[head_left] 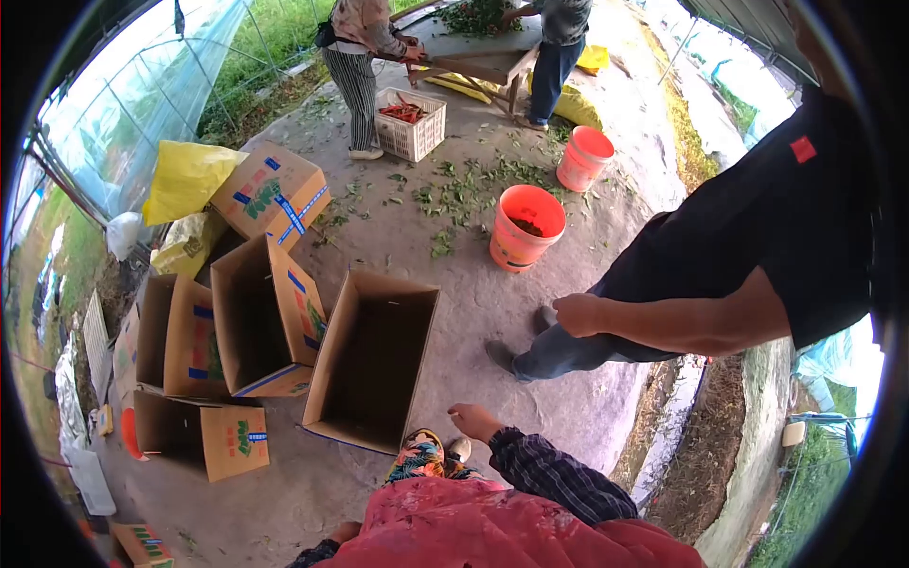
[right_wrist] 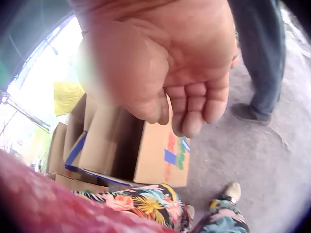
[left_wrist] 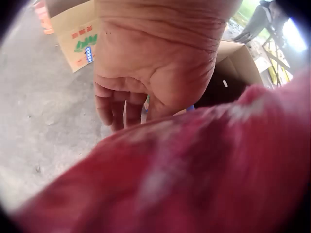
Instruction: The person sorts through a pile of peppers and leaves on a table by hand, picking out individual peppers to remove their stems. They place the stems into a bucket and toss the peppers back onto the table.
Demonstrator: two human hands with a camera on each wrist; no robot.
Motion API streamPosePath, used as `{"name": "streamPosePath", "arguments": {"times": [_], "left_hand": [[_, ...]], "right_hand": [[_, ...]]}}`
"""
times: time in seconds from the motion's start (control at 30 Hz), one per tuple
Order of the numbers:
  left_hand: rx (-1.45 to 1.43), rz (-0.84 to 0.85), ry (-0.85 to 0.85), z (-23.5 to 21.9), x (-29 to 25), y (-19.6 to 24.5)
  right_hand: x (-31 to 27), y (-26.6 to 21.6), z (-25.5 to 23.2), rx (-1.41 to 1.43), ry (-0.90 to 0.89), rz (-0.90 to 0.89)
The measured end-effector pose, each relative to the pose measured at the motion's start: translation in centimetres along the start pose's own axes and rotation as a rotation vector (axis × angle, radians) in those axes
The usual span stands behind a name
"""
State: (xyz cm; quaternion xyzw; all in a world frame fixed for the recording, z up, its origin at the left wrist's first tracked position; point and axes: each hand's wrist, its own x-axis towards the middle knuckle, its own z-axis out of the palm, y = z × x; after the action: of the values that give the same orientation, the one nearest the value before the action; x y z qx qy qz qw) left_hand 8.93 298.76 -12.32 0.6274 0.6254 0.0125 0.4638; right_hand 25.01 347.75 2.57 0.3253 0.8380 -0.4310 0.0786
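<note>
Nearest box point(head_left: 331, 360) sits open-topped on the ground point(head_left: 473, 322) ahead of the person's feet point(head_left: 459, 450), other boxes point(head_left: 237, 440) to its left. Right hand point(head_left: 476, 422) hangs to the box's right, fingers loosely bent, holding nothing. Left hand point(left_wrist: 155, 73) hangs behind it by the red garment point(head_left: 464, 525), fingers relaxed, likewise gripping nothing.

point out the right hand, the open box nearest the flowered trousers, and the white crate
right hand point(head_left: 476, 422): head view, middle of the hand
open box point(head_left: 377, 364): head view, bare inside
white crate point(head_left: 430, 133): head view, side wall
</note>
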Motion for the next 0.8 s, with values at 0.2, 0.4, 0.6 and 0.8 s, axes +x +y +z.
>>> {"name": "streamPosePath", "arguments": {"times": [0.2,0.4,0.6,0.8], "left_hand": [[-0.685,-0.31,0.184,-2.2,3.4,2.5],[-1.42,-0.656,0.365,-17.6,11.6,5.4],[-1.666,-0.781,0.596,-29.1,14.6,5.7],[-1.667,-0.87,0.637,-37.2,21.3,5.1]], "right_hand": [[7.9,1.8,-4.2,-0.05,-0.031,0.01],[14.5,4.8,-15.1,0.354,0.145,0.258],[20.7,8.9,-24.6,0.742,0.333,0.617],[24.9,18.7,-29.4,0.72,0.326,0.779]]}}
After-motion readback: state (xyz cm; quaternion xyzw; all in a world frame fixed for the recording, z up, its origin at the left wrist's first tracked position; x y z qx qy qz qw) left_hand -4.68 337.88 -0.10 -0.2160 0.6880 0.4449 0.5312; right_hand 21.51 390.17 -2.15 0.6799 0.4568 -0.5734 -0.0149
